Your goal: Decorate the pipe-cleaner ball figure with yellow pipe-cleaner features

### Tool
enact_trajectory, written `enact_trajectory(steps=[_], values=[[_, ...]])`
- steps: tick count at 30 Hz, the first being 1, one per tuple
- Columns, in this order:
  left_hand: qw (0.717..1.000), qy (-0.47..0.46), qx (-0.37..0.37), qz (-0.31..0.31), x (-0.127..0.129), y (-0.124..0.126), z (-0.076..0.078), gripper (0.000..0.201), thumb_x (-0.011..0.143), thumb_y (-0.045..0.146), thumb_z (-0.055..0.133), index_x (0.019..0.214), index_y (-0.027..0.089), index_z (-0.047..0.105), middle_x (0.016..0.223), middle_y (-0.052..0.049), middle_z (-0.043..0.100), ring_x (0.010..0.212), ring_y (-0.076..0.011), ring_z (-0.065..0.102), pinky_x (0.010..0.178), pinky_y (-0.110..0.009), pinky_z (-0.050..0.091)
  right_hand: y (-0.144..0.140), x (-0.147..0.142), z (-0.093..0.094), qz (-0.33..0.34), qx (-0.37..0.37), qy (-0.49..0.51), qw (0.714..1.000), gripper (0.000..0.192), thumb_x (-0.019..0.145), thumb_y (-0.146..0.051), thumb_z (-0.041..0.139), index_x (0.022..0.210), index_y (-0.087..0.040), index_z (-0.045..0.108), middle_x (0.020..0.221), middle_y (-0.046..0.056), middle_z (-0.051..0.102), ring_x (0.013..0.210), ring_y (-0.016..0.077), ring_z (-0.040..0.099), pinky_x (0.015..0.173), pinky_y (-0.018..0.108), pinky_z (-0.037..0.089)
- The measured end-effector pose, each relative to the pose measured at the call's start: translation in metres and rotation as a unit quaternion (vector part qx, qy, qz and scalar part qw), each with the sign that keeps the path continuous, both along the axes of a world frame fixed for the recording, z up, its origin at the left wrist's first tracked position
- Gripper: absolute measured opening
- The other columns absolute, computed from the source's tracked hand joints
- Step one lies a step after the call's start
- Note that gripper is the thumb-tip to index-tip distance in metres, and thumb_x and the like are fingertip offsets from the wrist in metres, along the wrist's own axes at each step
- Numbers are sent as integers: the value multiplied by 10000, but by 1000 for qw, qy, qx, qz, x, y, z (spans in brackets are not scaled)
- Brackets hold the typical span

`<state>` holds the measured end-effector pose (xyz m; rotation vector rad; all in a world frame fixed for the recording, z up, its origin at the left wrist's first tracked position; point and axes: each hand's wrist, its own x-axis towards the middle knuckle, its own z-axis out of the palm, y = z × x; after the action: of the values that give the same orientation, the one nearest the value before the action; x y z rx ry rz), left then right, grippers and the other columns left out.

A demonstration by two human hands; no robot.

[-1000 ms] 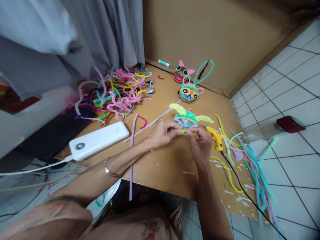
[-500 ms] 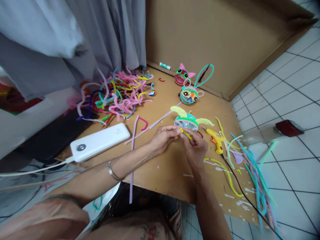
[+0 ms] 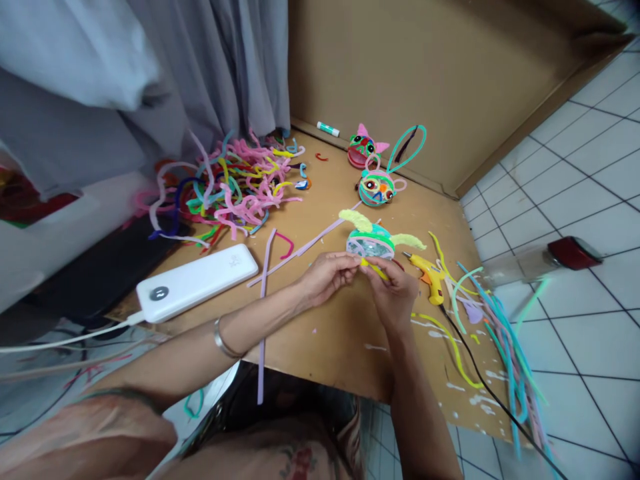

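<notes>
At frame centre, both hands, left [image 3: 327, 275] and right [image 3: 395, 288], pinch a yellow stem [image 3: 374, 268] against the green figure [image 3: 373, 241]. Its ears are on; two finished figures [image 3: 376, 187] sit above; this stem looks unattached.

Board [image 3: 345, 333]: matt brown fibreboard, rough, flecked with dried white glue. Pipe cleaners [image 3: 235, 187]: fuzzy chenille. Power bank [image 3: 197, 281]: smooth glossy white plastic. Glue gun [image 3: 429, 275]: yellow plastic. Curtain [image 3: 165, 87]: grey matt cloth. Floor tiles [image 3: 575, 173]: glossy white. Bracelet [image 3: 220, 339]: shiny metal.
</notes>
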<state>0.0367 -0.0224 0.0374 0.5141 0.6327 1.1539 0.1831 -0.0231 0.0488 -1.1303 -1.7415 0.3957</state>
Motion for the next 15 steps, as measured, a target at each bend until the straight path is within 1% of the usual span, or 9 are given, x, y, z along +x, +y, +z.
enact_trajectory(steps=[3,6,9,12,15], values=[[998,48,51,3,-4,1,4,227,623,305,805,644,112,687,596,6,554,574,-69,475,562,-210,355,1,4,5,19,-35,55,998,107,765,-327,735,811,-246,787,777,11,780,711,178,717,680,293,572],[988,106,112,-28,-10,4,6,285,615,363,834,688,115,715,628,1,594,574,-67,455,572,-220,332,3,8,7,51,-59,81,994,101,733,-312,775,815,-255,792,761,-1,775,704,169,709,673,284,570],[973,156,159,-60,-17,7,6,321,620,399,842,702,110,729,636,-6,617,588,-75,463,589,-229,327,3,11,8,86,-66,78,991,104,736,-310,781,827,-262,798,766,-3,775,704,163,709,669,273,571],[960,191,190,-72,-22,9,8,329,633,410,835,718,107,737,647,-12,632,620,-88,492,616,-233,342,2,12,9,114,-74,68,988,88,752,-310,772,825,-272,803,770,-6,778,710,160,713,692,270,580],[953,207,206,-81,-24,8,12,310,637,399,828,716,115,733,628,0,621,604,-84,482,607,-231,340,1,12,11,119,-77,73,987,75,753,-313,772,812,-279,803,763,-10,777,711,160,718,687,264,582]])
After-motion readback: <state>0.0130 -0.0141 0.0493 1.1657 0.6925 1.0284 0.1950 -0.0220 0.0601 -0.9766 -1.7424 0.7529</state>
